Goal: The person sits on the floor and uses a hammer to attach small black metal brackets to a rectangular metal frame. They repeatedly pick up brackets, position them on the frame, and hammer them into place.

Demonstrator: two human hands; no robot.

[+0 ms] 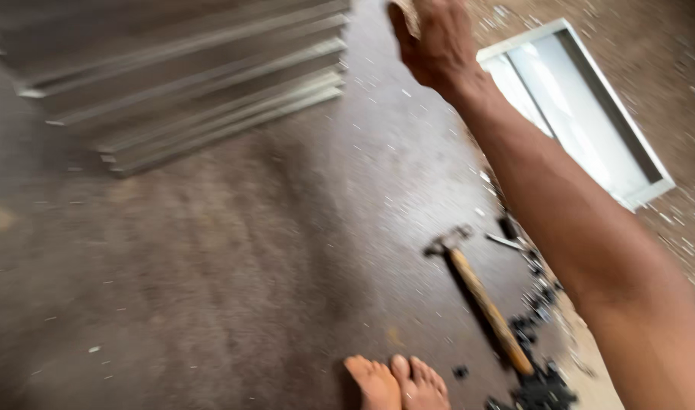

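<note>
no packages, labels, signs or screens (whole view blurred) — none

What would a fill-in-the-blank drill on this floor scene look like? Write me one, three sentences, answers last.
1. The hammer lying on the floor has a handle made of ____.
2. The person's raised right hand reaches up toward the ____ edge of the picture.
3. The stack of metal frames lies to the ____ of the raised arm in the picture.

Missing words: wood; top; left
</note>
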